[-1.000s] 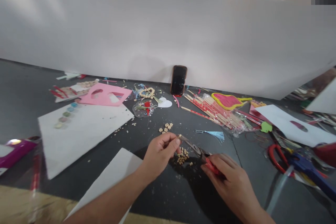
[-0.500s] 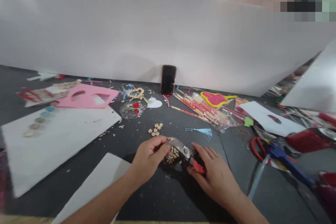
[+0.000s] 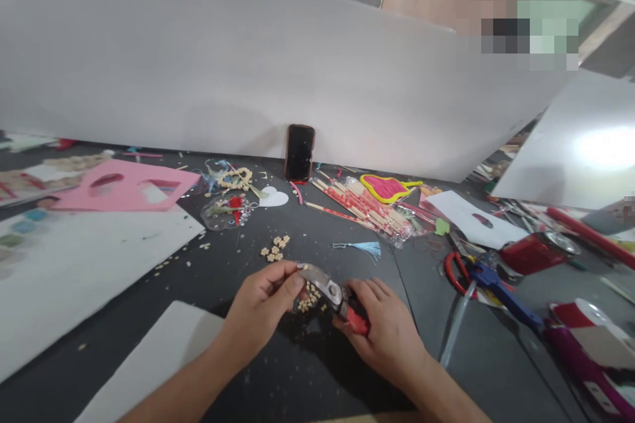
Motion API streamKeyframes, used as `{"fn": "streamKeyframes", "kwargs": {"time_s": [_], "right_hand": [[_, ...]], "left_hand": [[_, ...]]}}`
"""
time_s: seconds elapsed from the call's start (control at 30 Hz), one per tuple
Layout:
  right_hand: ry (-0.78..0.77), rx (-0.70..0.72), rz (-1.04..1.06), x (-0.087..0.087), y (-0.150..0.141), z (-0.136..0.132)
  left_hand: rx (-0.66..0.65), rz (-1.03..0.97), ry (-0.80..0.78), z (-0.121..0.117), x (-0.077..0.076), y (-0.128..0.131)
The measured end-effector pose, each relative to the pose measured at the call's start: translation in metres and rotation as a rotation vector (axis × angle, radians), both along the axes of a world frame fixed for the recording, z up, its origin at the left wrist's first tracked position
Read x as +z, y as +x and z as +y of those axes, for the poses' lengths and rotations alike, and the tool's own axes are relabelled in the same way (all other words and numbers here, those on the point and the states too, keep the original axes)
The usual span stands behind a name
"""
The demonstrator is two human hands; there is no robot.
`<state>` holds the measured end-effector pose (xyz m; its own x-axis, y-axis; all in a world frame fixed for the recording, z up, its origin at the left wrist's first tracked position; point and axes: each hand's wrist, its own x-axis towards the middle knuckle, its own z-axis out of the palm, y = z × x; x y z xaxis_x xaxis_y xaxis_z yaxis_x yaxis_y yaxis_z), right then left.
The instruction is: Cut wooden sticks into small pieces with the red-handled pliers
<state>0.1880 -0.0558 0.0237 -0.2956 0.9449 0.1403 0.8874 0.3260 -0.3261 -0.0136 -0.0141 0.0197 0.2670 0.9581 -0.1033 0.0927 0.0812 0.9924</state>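
My right hand is closed round the red handles of a pair of pruning shears, whose curved metal jaws point left. At the jaw tip, my left hand pinches a small pale piece between thumb and forefinger, mostly covered by the fingertips. Under the jaws lies a heap of small beige bits on the dark table. Just beyond my left hand sits a cluster of flower-shaped wooden beads. A light-blue tassel lies past my right hand.
A phone leans against the white partition. Red-and-beige sticks lie behind the tassel. Scissors, a blue-handled tool, a red can and a purple glue gun crowd the right. White sheets and pink foam are left.
The whole scene has shifted left in view as the camera turned right. Both hands keep nearly the same pose, with the shears still at my left fingertips.
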Motion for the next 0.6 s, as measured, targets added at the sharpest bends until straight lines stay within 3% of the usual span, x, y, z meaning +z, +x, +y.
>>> {"fn": "streamKeyframes", "kwargs": {"time_s": [0.6], "right_hand": [[-0.064,0.030,0.038,-0.0067,0.0058,0.0059]], "left_hand": [[0.002,-0.096,-0.113,0.0052,-0.0084,-0.0001]]}}
